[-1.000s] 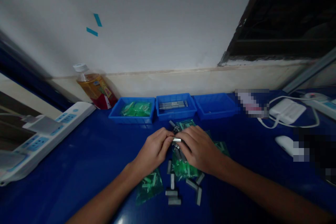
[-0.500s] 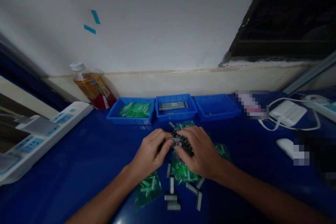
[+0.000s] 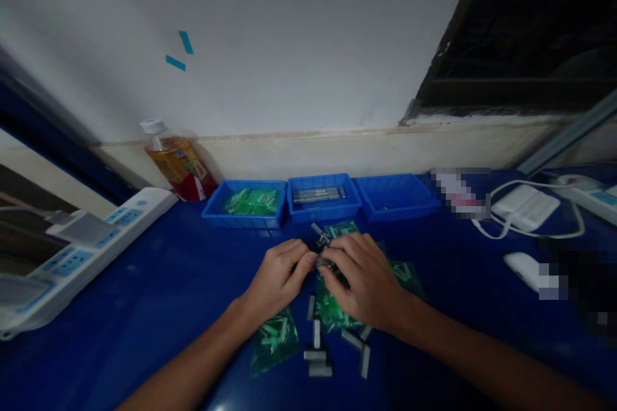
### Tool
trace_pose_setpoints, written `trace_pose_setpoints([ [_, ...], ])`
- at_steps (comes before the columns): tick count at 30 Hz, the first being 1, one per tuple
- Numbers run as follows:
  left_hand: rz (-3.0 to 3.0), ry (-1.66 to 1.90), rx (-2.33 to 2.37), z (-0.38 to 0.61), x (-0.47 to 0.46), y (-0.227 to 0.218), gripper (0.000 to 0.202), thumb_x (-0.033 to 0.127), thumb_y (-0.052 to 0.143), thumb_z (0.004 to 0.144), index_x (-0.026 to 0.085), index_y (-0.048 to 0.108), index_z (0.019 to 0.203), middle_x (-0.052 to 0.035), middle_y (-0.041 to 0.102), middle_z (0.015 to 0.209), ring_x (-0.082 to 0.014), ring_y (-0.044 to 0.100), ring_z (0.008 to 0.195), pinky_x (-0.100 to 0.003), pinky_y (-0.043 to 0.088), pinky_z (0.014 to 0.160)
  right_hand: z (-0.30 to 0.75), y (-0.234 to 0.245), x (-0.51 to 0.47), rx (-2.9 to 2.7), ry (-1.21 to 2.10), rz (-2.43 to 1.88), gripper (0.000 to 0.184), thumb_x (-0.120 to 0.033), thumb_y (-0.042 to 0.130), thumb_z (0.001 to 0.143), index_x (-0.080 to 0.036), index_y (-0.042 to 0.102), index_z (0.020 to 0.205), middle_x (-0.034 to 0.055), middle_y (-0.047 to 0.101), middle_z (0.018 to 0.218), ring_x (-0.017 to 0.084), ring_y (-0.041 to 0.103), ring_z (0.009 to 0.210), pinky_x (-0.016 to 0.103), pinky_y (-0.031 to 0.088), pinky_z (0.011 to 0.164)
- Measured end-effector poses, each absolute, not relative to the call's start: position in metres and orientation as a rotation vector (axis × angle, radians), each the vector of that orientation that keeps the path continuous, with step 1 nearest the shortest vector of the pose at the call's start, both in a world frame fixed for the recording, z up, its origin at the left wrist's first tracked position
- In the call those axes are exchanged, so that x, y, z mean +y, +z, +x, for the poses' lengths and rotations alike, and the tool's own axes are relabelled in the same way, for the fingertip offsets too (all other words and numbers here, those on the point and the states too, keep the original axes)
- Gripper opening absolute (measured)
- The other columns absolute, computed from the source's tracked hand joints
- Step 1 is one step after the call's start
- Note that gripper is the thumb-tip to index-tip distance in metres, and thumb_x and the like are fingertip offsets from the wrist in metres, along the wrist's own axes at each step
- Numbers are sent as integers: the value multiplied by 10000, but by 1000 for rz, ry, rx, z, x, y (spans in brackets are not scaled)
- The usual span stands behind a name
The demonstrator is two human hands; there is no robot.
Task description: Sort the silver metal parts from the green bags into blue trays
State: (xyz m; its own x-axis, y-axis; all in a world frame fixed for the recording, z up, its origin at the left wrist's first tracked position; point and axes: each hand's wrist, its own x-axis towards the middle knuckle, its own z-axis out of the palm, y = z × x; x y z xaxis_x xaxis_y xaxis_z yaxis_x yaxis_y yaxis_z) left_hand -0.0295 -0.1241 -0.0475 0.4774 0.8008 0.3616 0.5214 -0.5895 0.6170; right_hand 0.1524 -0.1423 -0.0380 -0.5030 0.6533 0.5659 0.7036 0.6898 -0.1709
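Down at the front of the blue table (image 3: 168, 334), seeing loose grey bars (image 3: 315, 355) beside a small green bag (image 3: 274, 343). Just past these, curling right hand (image 3: 359, 276) round a dark metal piece (image 3: 326, 262), likely stopping slips. Bringing left hand (image 3: 284, 273) fingertips close to its end; cannot tell if gripping too. Hiding most of that piece and some of a bigger green bag (image 3: 332, 313) behind right fingers. Farther back, finding left tray (image 3: 243, 221), middle tray (image 3: 325, 209) and right tray (image 3: 398, 196) in a row, maybe keeping stuff apart within reach. Past those, losing a pinkish thing (image 3: 463, 194) in blocky blur.
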Motion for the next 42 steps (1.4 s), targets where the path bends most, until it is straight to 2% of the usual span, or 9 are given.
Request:
trace_pose_setpoints([
  [2,2317,833,1174,-29,-124,-48,340,275,307,965,169,508,712,-11,532,683,-150,504,689,-293,372,674,158,-37,-134,-2241,-145,-1059,118,-228,520,874,-155,606,907,77,605,894,203,521,830,342,369,707],
  [5,2353,748,1316,-28,-123,-52,239,171,360,923,190,555,1060,-50,593,967,-197,518,906,-352,375,792,170,-30,-108,-2144,-212,-1156,135,-248,540,869,-166,635,920,74,605,884,206,521,822,342,382,717],
  [9,2475,591,1418,-25,-121,-59,541,38,404,817,267,449,1305,-77,525,1180,-247,468,1053,-391,368,815,172,-12,-56,-2191,-97,-1287,162,-272,542,877,-177,672,892,69,637,848,206,545,840,336,402,749],
  [15,2479,580,1494,-25,-121,-60,302,141,419,876,245,563,1120,-64,546,1119,-247,471,1026,-412,344,810,132,2,2,-2701,48,-1335,150,-320,647,793,-210,720,864,64,683,843,210,595,829,288,415,704],
  [22,2438,614,1471,-25,-122,-59,111,202,459,885,214,552,944,-37,567,1033,-227,476,983,-401,325,812,109,4,15,-2917,-37,-1179,77,-234,712,714,-187,723,774,103,673,904,242,587,912,281,432,715],
  [28,2421,617,1465,-25,-122,-59,90,200,459,882,194,546,906,-43,580,1009,-226,484,982,-398,319,815,99,7,14,-2944,-187,-1159,187,-216,725,709,-122,699,869,167,639,954,279,573,933,312,437,672],
  [34,2449,635,1468,-24,-122,-59,151,243,494,885,226,586,1003,-48,596,1047,-241,475,1018,-401,309,817,116,14,-5,-2717,-111,-1088,227,-378,616,830,-156,641,796,90,604,848,212,548,856,303,409,699],
  [39,2410,688,1498,-24,-120,-59,128,221,456,904,200,580,877,-37,617,955,-224,497,945,-384,318,786,158,-7,-77,-2320,70,-1001,161,-254,540,882,-178,556,741,17,557,729,158,512,757,285,398,704],
  [42,2361,789,1413,-25,-119,-56,120,222,447,909,189,559,883,-42,604,922,-207,499,895,-356,348,768,175,-30,-119,-2294,114,-1026,60,-207,532,876,-163,567,895,41,588,800,177,520,781,310,427,713],
])
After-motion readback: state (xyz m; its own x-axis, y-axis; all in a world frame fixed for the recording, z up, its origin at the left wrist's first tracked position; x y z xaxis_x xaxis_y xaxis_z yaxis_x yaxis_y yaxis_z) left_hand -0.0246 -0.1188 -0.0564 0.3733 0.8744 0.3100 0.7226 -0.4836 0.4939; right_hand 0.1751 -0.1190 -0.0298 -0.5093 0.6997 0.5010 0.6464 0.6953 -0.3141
